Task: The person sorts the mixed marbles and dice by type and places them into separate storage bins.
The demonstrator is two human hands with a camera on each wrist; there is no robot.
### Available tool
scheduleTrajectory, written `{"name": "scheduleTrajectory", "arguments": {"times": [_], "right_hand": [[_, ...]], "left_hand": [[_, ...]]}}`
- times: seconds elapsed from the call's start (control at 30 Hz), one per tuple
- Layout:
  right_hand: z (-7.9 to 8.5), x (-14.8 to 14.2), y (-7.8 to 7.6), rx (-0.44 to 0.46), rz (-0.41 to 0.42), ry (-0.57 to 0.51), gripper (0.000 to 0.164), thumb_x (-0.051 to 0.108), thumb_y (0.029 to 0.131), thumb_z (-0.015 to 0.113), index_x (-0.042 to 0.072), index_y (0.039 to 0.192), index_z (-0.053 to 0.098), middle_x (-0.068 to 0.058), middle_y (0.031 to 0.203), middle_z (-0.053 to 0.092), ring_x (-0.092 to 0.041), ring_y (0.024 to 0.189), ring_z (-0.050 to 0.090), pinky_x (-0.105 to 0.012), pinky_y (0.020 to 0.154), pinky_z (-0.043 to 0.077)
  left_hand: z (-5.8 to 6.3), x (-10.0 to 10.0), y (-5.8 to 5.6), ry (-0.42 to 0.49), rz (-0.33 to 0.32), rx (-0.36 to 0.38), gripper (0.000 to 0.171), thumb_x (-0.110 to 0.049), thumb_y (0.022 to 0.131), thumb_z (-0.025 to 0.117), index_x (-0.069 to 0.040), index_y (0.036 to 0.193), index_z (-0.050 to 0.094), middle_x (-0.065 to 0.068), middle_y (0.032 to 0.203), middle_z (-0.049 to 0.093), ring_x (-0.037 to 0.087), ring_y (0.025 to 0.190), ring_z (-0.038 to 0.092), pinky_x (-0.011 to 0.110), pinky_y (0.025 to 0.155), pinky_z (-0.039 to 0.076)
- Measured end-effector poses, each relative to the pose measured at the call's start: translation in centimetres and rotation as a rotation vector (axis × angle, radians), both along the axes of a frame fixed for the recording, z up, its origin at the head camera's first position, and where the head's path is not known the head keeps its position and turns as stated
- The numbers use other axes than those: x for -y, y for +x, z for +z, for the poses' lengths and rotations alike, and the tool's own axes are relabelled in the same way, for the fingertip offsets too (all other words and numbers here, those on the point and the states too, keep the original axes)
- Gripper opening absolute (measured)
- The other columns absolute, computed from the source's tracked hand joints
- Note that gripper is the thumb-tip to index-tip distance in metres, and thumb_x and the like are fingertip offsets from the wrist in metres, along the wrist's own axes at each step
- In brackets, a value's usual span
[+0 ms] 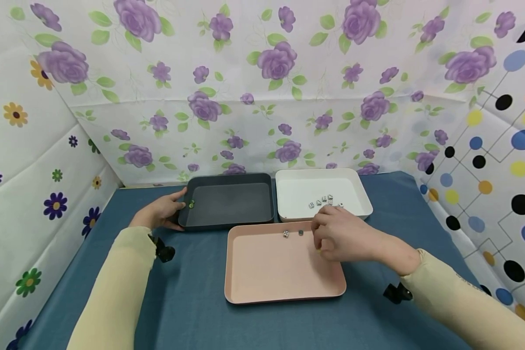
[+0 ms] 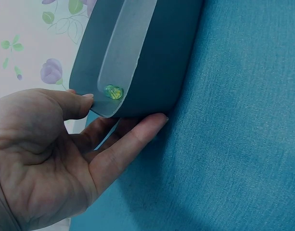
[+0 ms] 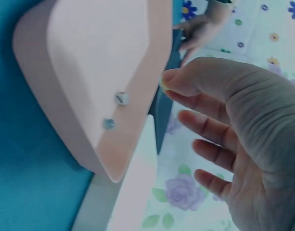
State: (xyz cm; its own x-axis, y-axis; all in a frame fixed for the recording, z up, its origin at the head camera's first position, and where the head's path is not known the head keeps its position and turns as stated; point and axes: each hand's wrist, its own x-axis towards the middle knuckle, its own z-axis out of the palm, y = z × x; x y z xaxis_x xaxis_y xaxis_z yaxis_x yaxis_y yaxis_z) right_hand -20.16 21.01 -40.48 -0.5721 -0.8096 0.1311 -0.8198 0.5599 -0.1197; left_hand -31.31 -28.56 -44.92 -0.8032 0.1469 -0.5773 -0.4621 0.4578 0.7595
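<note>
At the left end of the dark grey tray (image 1: 229, 201), my left hand (image 1: 159, 212) holds on, its thumb at the rim and its other fingers against the outer wall. Shiny green translucent dice-like bits (image 2: 114, 92) lie inside that end. Over the far right part of the pink tray (image 1: 280, 272), my right hand (image 1: 343, 236) pinches a tiny yellow-green piece (image 3: 163, 87) between thumb and index finger; the fingertips mostly hide it. The pink tray holds a white die (image 1: 286, 234) and a small grey-blue die (image 1: 301, 233) near its far edge.
Behind the pink tray stands a white tray (image 1: 319, 182) with several white dice (image 1: 324, 199), partly hidden by my right hand. Blue cloth (image 1: 192, 301) covers the table. Flowered sheeting (image 1: 245, 121) rises at the back, with patterned sheets on both sides.
</note>
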Motion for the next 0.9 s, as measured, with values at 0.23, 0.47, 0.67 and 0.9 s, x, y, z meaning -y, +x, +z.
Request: {"name": "scheduleTrajectory", "arguments": {"times": [0.23,0.47,0.67,0.9], "right_hand": [[1.7,-0.3,-0.9,-0.09,0.019,-0.124,0.011,0.022,0.082,0.079,0.031,0.084,0.073,0.005,0.109,0.061,-0.021,0.112,0.051,-0.047,0.096,0.044],[2.6,-0.5,-1.8,-0.138,0.014,-0.25,0.011,0.02,0.086,0.079,0.03,0.088,0.074,0.003,0.113,0.063,-0.025,0.113,0.049,-0.049,0.097,0.041],[3.1,-0.4,-2.2,-0.144,0.005,-0.377,0.002,0.024,0.089,0.078,0.025,0.091,0.077,0.0,0.116,0.062,-0.026,0.117,0.047,-0.049,0.098,0.04],[3.3,-0.4,-2.7,-0.167,0.011,-0.467,0.016,0.017,0.082,0.084,0.026,0.092,0.076,-0.002,0.119,0.062,-0.028,0.121,0.046,-0.053,0.1,0.037]], "left_hand": [[-0.1,0.0,0.0,-0.005,0.004,0.003,0.066,-0.018,0.115,0.032,-0.042,0.162,-0.008,0.027,0.167,-0.01,0.054,0.144,0.029,0.052,0.083,0.061],[-0.1,0.1,0.0,-0.009,0.003,0.004,0.066,-0.018,0.115,0.032,-0.042,0.162,-0.008,0.026,0.167,-0.01,0.054,0.144,0.029,0.052,0.083,0.061],[0.0,0.0,-0.1,-0.011,0.005,0.006,0.066,-0.018,0.115,0.033,-0.042,0.162,-0.008,0.025,0.167,-0.012,0.053,0.144,0.028,0.052,0.083,0.061],[-0.2,0.0,-0.1,-0.009,0.009,0.008,0.066,-0.018,0.115,0.033,-0.042,0.162,-0.007,0.025,0.168,-0.011,0.053,0.144,0.029,0.052,0.083,0.061]]}}
